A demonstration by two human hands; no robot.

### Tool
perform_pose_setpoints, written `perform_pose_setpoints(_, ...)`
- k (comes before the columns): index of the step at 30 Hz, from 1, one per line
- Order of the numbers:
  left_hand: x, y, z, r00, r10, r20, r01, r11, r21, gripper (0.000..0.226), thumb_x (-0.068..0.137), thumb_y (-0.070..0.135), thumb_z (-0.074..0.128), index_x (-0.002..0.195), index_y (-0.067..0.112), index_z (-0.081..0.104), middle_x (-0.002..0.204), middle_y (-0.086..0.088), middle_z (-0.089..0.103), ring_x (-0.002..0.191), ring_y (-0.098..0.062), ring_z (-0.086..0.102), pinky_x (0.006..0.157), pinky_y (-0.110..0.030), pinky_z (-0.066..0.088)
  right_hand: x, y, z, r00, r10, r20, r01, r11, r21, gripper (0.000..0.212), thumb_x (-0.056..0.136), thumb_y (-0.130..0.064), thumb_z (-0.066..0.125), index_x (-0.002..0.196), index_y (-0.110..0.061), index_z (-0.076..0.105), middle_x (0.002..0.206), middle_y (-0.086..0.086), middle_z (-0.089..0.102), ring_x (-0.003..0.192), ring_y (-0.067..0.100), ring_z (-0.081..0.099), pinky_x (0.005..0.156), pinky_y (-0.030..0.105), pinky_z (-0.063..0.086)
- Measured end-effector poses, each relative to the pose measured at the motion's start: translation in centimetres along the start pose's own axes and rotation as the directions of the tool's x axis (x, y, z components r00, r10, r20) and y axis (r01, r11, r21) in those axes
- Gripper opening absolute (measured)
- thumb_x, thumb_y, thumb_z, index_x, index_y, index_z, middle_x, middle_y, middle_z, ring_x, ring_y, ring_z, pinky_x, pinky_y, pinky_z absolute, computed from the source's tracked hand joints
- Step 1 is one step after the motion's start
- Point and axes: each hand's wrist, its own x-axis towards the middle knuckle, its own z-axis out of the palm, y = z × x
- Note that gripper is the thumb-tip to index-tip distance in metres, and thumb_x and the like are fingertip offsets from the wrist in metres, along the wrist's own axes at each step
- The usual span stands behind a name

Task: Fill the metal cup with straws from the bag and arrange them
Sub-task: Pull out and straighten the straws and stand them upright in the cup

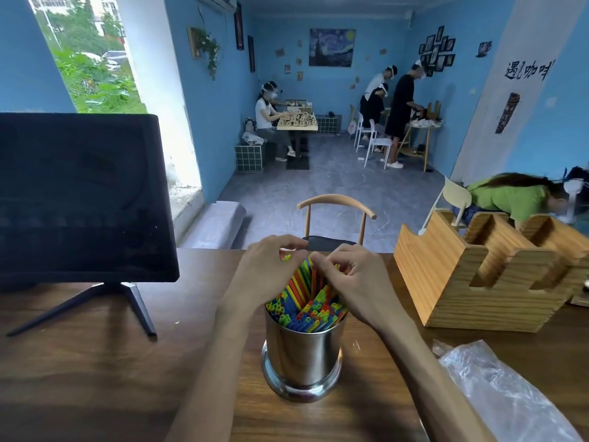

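- Most filling looks done: the cup (302,352), mid-table (95,378), is packed with straws (306,301).
- Bag (503,397) lies flat, seemingly emptied, right of it.
- Left hand (271,269) and right hand (347,282) pinch the taller straws' tips; arranging remains.

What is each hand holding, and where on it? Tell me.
Both the left hand and right hand pinch the straws by their upper ends, above the metal cup.
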Motion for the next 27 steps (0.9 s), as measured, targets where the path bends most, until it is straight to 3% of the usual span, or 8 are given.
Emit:
perform_pose_setpoints(3, 0.5, 0.0, 0.6, 0.992, 0.09, 0.088, -0.096, 0.993, 0.07, 0.025, 0.098, 0.04, 0.059, 0.121, 0.04, 0.069, 0.124, 0.01, 0.066, 0.113, -0.007, 0.059, 0.092, -0.027, 0.044, 0.1, 0.0, 0.0, 0.999, 0.03, 0.011, -0.031, 0.997, 0.073, 0.035, 0.098, -0.05, 0.055, 0.07, -0.036, 0.071, 0.076, -0.012, 0.065, 0.08, 0.008, 0.061, 0.072, 0.033, 0.048)
perform_pose_setpoints(8, 1.0, 0.2, 0.6, 0.975, 0.118, 0.19, -0.141, 0.983, 0.114, 0.027, 0.1, 0.041, 0.058, 0.125, 0.04, 0.067, 0.123, 0.008, 0.066, 0.115, -0.011, 0.057, 0.094, -0.029, 0.044, 0.1, 0.5, -0.2, 0.983, 0.172, -0.069, -0.144, 0.943, 0.3, 0.044, 0.103, -0.048, 0.042, 0.089, -0.028, 0.078, 0.08, -0.008, 0.072, 0.077, 0.001, 0.065, 0.073, 0.019, 0.048)
perform_pose_setpoints(11, 1.2, 0.5, 0.4, 0.965, 0.113, 0.235, -0.15, 0.978, 0.145, 0.031, 0.101, 0.042, 0.056, 0.132, 0.04, 0.063, 0.125, 0.005, 0.063, 0.117, -0.013, 0.056, 0.094, -0.027, 0.043, 0.4, 1.0, -0.4, 0.963, 0.244, -0.118, -0.18, 0.901, 0.394, 0.045, 0.104, -0.047, 0.039, 0.088, -0.027, 0.077, 0.078, -0.001, 0.071, 0.067, 0.006, 0.057, 0.067, 0.022, 0.044)
perform_pose_setpoints(15, 1.5, 0.9, 0.2, 0.957, 0.106, 0.268, -0.156, 0.972, 0.173, 0.026, 0.102, 0.041, 0.056, 0.123, 0.038, 0.069, 0.111, 0.007, 0.06, 0.106, -0.011, 0.055, 0.079, -0.019, 0.04, 0.2, 1.4, -0.4, 0.955, 0.273, -0.117, -0.202, 0.885, 0.42, 0.047, 0.104, -0.051, 0.037, 0.091, -0.027, 0.077, 0.08, 0.002, 0.071, 0.066, 0.01, 0.053, 0.067, 0.025, 0.042)
perform_pose_setpoints(17, 1.5, 0.9, 0.3, 0.959, 0.124, 0.254, -0.169, 0.972, 0.163, 0.02, 0.099, 0.04, 0.06, 0.115, 0.036, 0.072, 0.104, 0.011, 0.059, 0.102, -0.009, 0.055, 0.075, -0.017, 0.04, 0.2, 1.4, -0.4, 0.955, 0.278, -0.105, -0.211, 0.882, 0.42, 0.048, 0.103, -0.052, 0.037, 0.092, -0.028, 0.076, 0.08, 0.002, 0.071, 0.067, 0.01, 0.054, 0.067, 0.025, 0.042)
perform_pose_setpoints(22, 1.5, 0.7, 0.5, 0.968, 0.176, 0.18, -0.203, 0.968, 0.146, 0.006, 0.093, 0.041, 0.068, 0.096, 0.039, 0.073, 0.105, 0.011, 0.06, 0.104, -0.008, 0.056, 0.086, -0.027, 0.045, 0.1, 1.5, -0.3, 0.958, 0.274, -0.087, -0.219, 0.89, 0.399, 0.046, 0.103, -0.052, 0.038, 0.09, -0.03, 0.076, 0.079, -0.005, 0.072, 0.068, 0.003, 0.057, 0.072, 0.029, 0.044)
perform_pose_setpoints(25, 1.4, 0.6, 0.6, 0.972, 0.202, 0.123, -0.217, 0.969, 0.12, 0.003, 0.091, 0.039, 0.07, 0.089, 0.04, 0.072, 0.107, 0.017, 0.059, 0.107, -0.005, 0.051, 0.087, -0.027, 0.038, 0.0, 1.1, -0.5, 0.957, 0.278, -0.086, -0.227, 0.899, 0.373, 0.043, 0.105, -0.046, 0.038, 0.089, -0.029, 0.075, 0.08, -0.01, 0.072, 0.075, -0.004, 0.061, 0.075, 0.018, 0.044)
perform_pose_setpoints(27, 1.1, 0.8, 0.5, 0.97, 0.239, 0.047, -0.241, 0.97, 0.042, 0.006, 0.091, 0.034, 0.069, 0.087, 0.038, 0.07, 0.102, 0.021, 0.061, 0.104, -0.001, 0.053, 0.09, -0.028, 0.043, -0.2, 0.9, -0.6, 0.961, 0.268, -0.074, -0.227, 0.909, 0.35, 0.04, 0.106, -0.042, 0.041, 0.093, -0.028, 0.075, 0.086, -0.014, 0.072, 0.085, -0.006, 0.063, 0.074, 0.01, 0.043)
